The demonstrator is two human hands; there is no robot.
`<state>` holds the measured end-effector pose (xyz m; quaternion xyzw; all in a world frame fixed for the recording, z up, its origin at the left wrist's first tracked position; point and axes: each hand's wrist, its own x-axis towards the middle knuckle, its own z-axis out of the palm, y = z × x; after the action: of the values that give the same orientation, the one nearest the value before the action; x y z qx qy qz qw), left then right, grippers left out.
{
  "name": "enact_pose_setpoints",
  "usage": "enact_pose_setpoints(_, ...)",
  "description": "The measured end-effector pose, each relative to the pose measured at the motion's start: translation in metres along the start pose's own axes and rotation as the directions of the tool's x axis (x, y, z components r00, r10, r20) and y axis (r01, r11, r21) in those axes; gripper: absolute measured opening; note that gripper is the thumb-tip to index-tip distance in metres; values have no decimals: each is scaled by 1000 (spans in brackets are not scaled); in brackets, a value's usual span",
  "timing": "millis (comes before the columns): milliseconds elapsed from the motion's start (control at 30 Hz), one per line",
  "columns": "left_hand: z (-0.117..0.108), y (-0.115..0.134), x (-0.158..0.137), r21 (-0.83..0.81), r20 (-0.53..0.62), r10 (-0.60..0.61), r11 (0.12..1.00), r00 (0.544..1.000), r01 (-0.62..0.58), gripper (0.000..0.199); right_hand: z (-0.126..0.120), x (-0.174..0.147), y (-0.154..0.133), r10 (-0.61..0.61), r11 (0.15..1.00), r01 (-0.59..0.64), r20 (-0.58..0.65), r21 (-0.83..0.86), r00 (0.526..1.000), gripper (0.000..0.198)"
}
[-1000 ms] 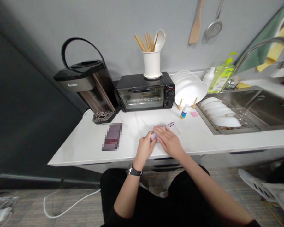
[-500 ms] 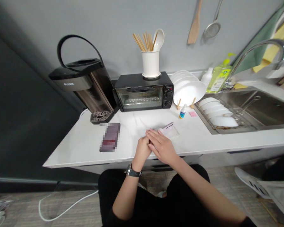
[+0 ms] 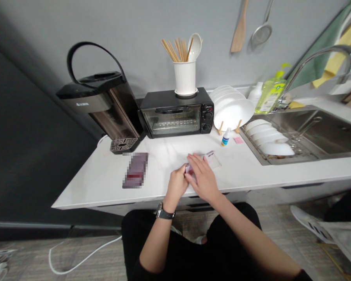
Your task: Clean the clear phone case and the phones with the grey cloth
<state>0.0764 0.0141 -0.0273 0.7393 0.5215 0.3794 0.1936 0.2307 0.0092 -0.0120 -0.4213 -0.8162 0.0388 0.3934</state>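
My left hand (image 3: 178,182), with a watch on its wrist, is closed around the near left end of a pale lilac phone (image 3: 188,168). Over the phone lies my right hand (image 3: 203,177), its fingers stretched out and close together, hiding most of it. Dark lens-like marks show beyond the right fingertips. A clear, thin rectangular piece (image 3: 215,160) is on the counter just past the right hand; whether it touches the phone I cannot tell. To the left, a dark purple flat object (image 3: 136,170), blurred by pixels, rests on the counter.
Behind stand a water dispenser (image 3: 105,105) and a toaster oven (image 3: 177,121) topped by a utensil cup (image 3: 185,78). A small bottle (image 3: 226,137) and pink sticky notes (image 3: 238,140) are near racked plates (image 3: 234,113). The sink (image 3: 333,132) is right. A person's shoe (image 3: 308,226) shows below.
My right hand has shifted slightly, and its fingers have spread a little from the left hand. The phone's lilac edge now shows between the hands, and its marked end has tipped lower.
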Motion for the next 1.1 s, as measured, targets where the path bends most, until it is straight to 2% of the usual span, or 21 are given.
enact_pose_setpoints(100,-1,-4,0,4,8,8,1000,1000,-8,15,1,-1,-14,-126,991,121,113,51,986,61)
enact_pose_setpoints(200,0,-3,0,25,2,-20,999,1000,20,17,-10,0,12,-139,989,133,109,62,984,58)
enact_pose_setpoints(300,0,0,1,35,-2,-39,999,999,39,19,-23,0,54,22,999,-21,-18,50,1000,53)
enact_pose_setpoints(367,1,2,2,32,-5,-36,999,999,36,20,-26,0,69,153,987,-146,-126,67,980,49)
enact_pose_setpoints(400,1,3,2,29,-4,-33,999,999,33,21,-26,-1,70,193,980,-184,-161,72,968,49)
enact_pose_setpoints(467,0,3,2,25,-3,-29,999,1000,29,21,-20,-2,58,177,984,-170,-163,56,971,50)
enact_pose_setpoints(567,0,0,1,32,5,-15,999,1000,14,18,-7,-4,17,14,999,-13,-30,34,999,56)
enact_pose_setpoints(633,-1,-3,1,40,21,-3,999,1000,2,15,-3,-4,-5,-96,993,91,65,74,993,59)
enact_pose_setpoints(733,-1,-5,1,39,31,0,999,1000,-1,16,-9,-3,-1,-185,978,172,113,118,976,58)
enact_pose_setpoints(800,0,-5,2,17,20,-14,1000,1000,14,17,-19,-1,23,-152,985,142,94,101,984,55)
enact_pose_setpoints(933,0,0,3,-5,3,-40,999,999,40,24,-37,0,68,51,998,-51,-1,21,999,51)
enact_pose_setpoints(1033,0,1,3,-3,-1,-39,999,999,39,23,-32,-2,58,139,990,-141,-72,-15,988,52)
enact_pose_setpoints(1100,0,0,3,1,5,-34,999,999,34,20,-21,-5,31,90,996,-91,-49,-15,995,57)
